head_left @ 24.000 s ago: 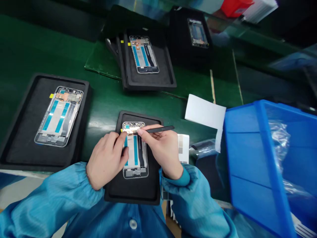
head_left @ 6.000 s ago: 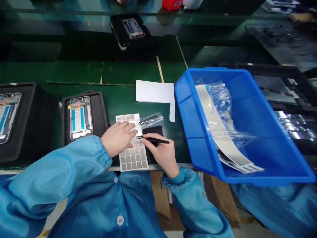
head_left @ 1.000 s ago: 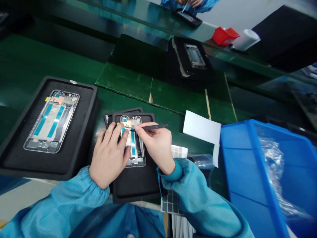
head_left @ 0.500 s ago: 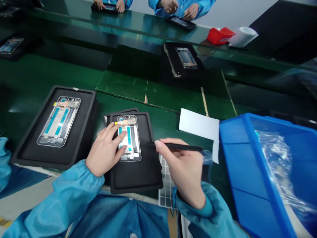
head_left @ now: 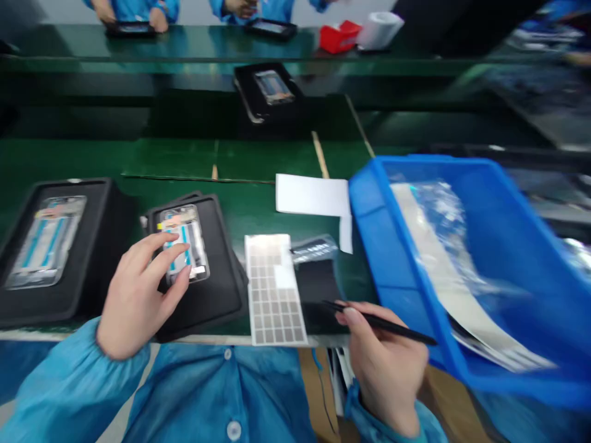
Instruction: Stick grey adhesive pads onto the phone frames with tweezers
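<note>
My left hand [head_left: 138,294] spreads its fingers wide over the phone [head_left: 196,243], presumably steadying it on its tray [head_left: 219,292], ten o'clock from the sheet [head_left: 274,307]. My right hand [head_left: 388,363] pinches the tweezers [head_left: 397,328] pen-like, near four o'clock, likely for fine control; the sheet lies between, seemingly for easy reach.

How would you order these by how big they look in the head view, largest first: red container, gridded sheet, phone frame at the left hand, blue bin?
1. Blue bin
2. Gridded sheet
3. Phone frame, partly covered by the left hand
4. Red container, farthest away, so it may look smaller than it is
</note>
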Available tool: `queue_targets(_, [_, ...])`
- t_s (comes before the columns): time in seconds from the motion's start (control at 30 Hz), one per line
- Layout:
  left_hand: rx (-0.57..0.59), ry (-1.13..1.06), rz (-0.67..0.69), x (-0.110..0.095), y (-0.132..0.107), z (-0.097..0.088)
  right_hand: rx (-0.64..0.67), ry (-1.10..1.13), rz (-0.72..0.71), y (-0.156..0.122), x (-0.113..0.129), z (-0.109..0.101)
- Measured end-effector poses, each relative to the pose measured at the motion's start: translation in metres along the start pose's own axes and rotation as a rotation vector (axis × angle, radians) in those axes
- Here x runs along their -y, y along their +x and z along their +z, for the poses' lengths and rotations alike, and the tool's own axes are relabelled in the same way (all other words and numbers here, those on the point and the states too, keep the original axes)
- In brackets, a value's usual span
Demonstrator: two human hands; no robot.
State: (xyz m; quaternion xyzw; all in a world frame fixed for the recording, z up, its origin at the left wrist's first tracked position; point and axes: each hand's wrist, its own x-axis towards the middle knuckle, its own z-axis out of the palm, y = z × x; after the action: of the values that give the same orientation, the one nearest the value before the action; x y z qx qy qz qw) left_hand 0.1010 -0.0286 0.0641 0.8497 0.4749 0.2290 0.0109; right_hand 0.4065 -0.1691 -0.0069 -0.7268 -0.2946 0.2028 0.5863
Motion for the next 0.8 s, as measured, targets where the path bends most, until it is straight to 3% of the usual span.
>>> queue_targets(0.1, [0.224, -0.077, 0.201, -0.051, 0.030, 0.008, 0.024, 0.070, 0.005, 0.009, -0.012, -0.013])
queue_targets(0.2, [0.426, -0.130, 0.349, -0.103, 0.064, 0.046, 0.036, 0.070, -0.061, 0.018, -0.012, -0.016])
queue_targets(0.3, [0.511, -0.084, 0.355, -0.136, 0.089, 0.091, 0.033, 0.057, -0.120, 0.025, -0.009, -0.016])
queue_targets(0.37, [0.498, -0.032, 0.315, -0.145, 0.099, 0.112, 0.038, 0.057, -0.130, 0.028, -0.008, -0.016])
queue_targets(0.47, [0.489, -0.035, 0.291, -0.144, 0.102, 0.125, 0.066, 0.065, -0.138, 0.032, -0.010, -0.016])
queue_targets(0.8, [0.437, -0.240, 0.282, -0.139, 0.094, 0.118, 0.151, 0.099, -0.265, 0.057, 0.000, -0.001])
